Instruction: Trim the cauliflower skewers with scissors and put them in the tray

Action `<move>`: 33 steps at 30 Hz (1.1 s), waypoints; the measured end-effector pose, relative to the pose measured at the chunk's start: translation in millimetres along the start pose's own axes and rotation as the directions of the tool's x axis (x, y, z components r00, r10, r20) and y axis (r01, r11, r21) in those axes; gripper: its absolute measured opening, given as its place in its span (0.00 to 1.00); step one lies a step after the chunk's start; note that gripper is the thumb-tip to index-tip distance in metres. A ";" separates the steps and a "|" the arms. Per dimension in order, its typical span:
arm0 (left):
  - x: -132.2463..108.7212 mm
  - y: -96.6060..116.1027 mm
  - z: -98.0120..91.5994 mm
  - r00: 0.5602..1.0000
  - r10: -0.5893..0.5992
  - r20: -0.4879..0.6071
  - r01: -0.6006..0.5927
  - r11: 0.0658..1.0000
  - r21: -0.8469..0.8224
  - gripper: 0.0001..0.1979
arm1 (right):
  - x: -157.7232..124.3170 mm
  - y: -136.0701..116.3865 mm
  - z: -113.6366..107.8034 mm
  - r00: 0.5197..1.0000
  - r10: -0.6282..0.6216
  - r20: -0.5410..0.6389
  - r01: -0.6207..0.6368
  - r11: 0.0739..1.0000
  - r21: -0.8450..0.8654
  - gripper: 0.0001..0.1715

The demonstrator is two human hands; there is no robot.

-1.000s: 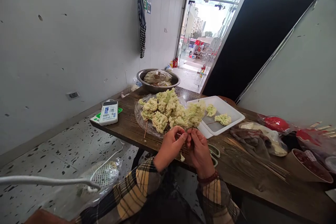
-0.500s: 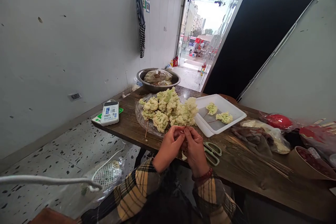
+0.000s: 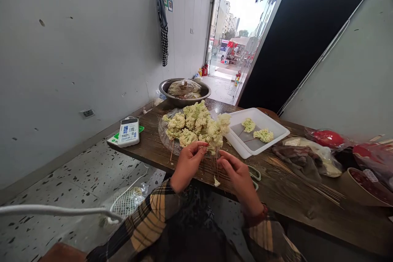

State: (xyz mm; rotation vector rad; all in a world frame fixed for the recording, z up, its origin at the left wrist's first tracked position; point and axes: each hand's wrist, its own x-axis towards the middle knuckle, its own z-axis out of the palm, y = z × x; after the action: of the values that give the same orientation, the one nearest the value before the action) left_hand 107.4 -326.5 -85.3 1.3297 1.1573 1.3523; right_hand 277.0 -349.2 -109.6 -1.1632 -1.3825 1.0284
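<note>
A pale cauliflower floret (image 3: 220, 126) is held up in front of the pile, a thin wooden skewer (image 3: 216, 163) pointing down beneath it. My left hand (image 3: 188, 167) is closed, thumb and forefinger pinched at the lower part of this floret. Beside the skewer is my right hand (image 3: 239, 176), fingers curled and fingertips at the stick. Behind them, several cauliflower florets (image 3: 187, 125) are heaped on a clear plastic bag (image 3: 164, 137). A small scrap of cauliflower (image 3: 216, 181) lies at the table edge. Green-handled scissors (image 3: 254, 173) are partly hidden behind my right hand.
A white tray (image 3: 238, 145) holds two skewered florets (image 3: 263, 135). Loose skewers (image 3: 307, 182) lie on the wooden table (image 3: 285, 200), near plastic bags (image 3: 328, 143) and a paper bowl (image 3: 365, 188). A metal basin (image 3: 172, 100) and a white boxy device (image 3: 129, 132) stand farther left.
My hands have moved apart: the right went right and slightly down, the left slightly left. The skewer under the floret now shows between them, and the scissors are more covered.
</note>
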 end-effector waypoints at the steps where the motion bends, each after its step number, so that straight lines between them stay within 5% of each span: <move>1: 1.2 1.8 -4.1 1.000 0.000 0.007 0.000 1.000 0.028 0.16 | -3.8 4.3 -13.7 1.000 -0.017 -0.008 0.016 0.994 -0.106 0.24; 4: 4.3 7.3 -16.4 0.998 0.011 0.065 -0.020 0.991 0.136 0.15 | -13.2 21.8 -57.9 0.991 -0.133 -0.025 0.112 0.910 -0.399 0.22; 9: 10.8 15.9 -33.6 0.987 0.035 0.156 -0.082 0.949 0.303 0.15 | -21.9 50.7 -107.3 0.968 -0.212 0.134 0.242 0.654 -0.717 0.19; 14: 16.6 26.7 -46.7 0.971 0.070 0.227 -0.169 0.876 0.453 0.14 | -21.0 57.9 -113.1 0.956 -0.139 0.258 0.293 0.467 -0.834 0.18; 21: 13.9 29.9 -51.9 0.968 0.094 0.233 -0.212 0.802 0.559 0.15 | -11.2 47.0 -101.9 0.961 -0.082 0.266 0.278 0.220 -0.935 0.20; 27: 10.5 22.3 -62.2 0.904 0.277 0.327 -0.428 0.603 0.673 0.13 | -28.1 51.3 -124.7 0.974 -0.094 0.208 0.226 0.264 -0.938 0.22; 33: 15.5 20.3 -74.4 0.836 0.356 0.417 -0.535 0.363 0.763 0.14 | -43.8 48.2 -164.3 0.975 -0.107 0.192 0.220 0.461 -0.860 0.25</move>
State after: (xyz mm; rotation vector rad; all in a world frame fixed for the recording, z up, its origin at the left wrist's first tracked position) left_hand 33.0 -317.1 -61.8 2.6371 1.4739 0.9102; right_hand 446.8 -384.1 -143.9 -1.6574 -2.1888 0.1387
